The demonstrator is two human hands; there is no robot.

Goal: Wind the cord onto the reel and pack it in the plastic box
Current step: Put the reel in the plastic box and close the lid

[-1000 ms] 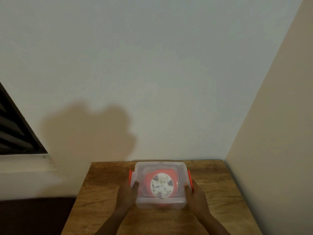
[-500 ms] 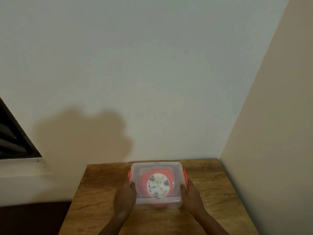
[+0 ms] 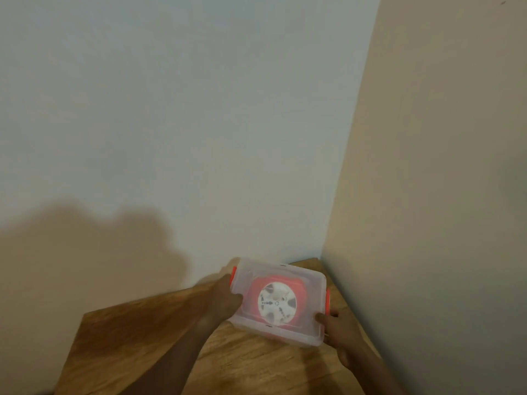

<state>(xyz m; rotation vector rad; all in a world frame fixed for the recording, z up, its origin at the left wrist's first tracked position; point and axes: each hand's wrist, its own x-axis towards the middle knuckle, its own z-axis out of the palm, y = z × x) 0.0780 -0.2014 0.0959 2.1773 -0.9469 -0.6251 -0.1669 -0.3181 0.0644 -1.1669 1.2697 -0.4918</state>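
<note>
A clear plastic box (image 3: 308,329) with its lid on and orange side latches (image 3: 328,302) is held over the far right corner of the wooden table (image 3: 137,332). Inside, seen through the lid, lies an orange reel with a white round face (image 3: 277,303). The cord itself cannot be made out. My left hand (image 3: 225,299) grips the box's left side, thumb on the lid. My right hand (image 3: 338,327) holds the near right corner. The box is turned slightly clockwise and the frame is blurred.
A pale wall rises behind the table, and a beige wall (image 3: 427,195) closes the right side right next to the box. A shadow (image 3: 85,252) falls on the back wall at the left. The table's left edge (image 3: 71,352) drops off.
Both hands have carried the box from the table's middle toward the far right corner, turning it slightly. The view has swung, so the dark window at the left is gone.
</note>
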